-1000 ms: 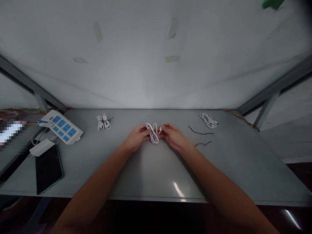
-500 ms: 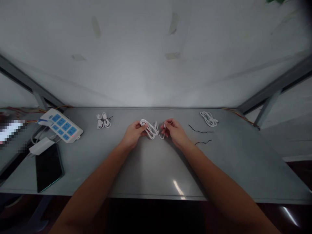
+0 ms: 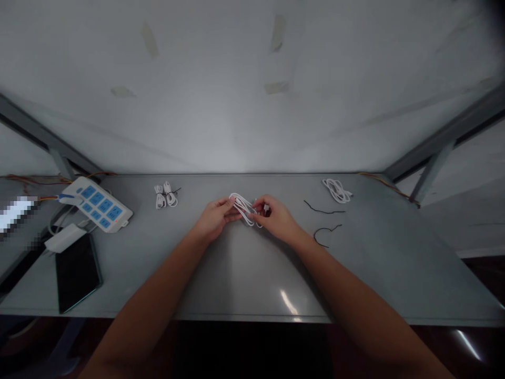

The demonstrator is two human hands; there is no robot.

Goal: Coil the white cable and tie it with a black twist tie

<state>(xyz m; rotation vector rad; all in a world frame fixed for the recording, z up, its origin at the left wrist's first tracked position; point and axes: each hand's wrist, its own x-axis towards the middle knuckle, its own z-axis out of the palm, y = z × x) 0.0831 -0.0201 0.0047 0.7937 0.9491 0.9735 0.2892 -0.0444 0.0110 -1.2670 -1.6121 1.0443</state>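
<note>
A white cable (image 3: 243, 207), looped into a loose coil, is held just above the grey table between my hands. My left hand (image 3: 216, 217) pinches the coil's left end between thumb and fingers. At the other end, my right hand (image 3: 275, 216) is closed on the same cable, with a white plug (image 3: 266, 208) showing by its fingers. Part of the coil is hidden behind the right fingers. To the right lie two thin black ties, a nearly straight one (image 3: 324, 209) and a curved one (image 3: 327, 229).
Two tied white cable bundles (image 3: 166, 195) lie at the left; a loose white coil (image 3: 336, 190) is at the back right. A white power strip (image 3: 100, 204) with blue sockets, a white adapter (image 3: 67, 237) and a dark phone or tablet (image 3: 78, 273) occupy the table's left end.
My right hand has moved left against the coil, drawing in the cable's free end that hung between my hands. My left hand keeps its hold.
</note>
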